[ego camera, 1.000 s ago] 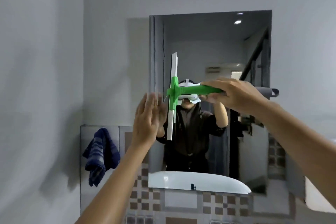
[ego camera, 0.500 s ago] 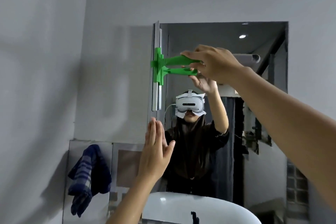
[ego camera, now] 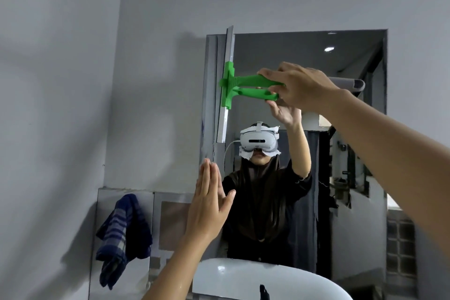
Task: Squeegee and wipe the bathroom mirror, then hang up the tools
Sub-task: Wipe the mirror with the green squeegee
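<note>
1. No text, label, brand or number can be read anywhere in the view.
2. The squeegee [ego camera: 229, 85] and hanging cloth [ego camera: 121, 229] are seen unmarked (no print legible).

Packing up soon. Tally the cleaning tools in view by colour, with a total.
Green: 1, the squeegee held in the right hand
Blue: 1, the striped cloth hanging on the wall
Total: 2
</note>
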A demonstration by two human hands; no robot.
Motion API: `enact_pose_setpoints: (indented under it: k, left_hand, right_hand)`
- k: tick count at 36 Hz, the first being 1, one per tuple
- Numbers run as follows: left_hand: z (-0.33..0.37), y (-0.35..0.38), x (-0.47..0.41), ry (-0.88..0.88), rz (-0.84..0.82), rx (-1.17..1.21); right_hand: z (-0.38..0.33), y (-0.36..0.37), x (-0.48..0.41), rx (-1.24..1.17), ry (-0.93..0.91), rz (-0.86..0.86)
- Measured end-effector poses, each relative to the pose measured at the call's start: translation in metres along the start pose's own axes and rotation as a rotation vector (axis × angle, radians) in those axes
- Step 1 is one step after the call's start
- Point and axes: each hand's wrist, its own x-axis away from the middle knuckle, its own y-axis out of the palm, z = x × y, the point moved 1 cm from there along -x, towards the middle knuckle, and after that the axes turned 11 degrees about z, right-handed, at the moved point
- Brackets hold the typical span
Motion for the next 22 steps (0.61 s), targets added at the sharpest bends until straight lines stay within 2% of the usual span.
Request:
enact_pose_setpoints:
  k: [18,22]
  left_hand:
    - [-0.001,0.002,-0.003,-0.049,0.021,0.000]
    - [0.004,0.000,-0.004,-0.108,0.051,0.087]
  right_hand:
    - [0.045,-0.025,0.073,0.109,0.234,0.043]
    - [0.058,-0.028,0.087,0.159,0.254,0.063]
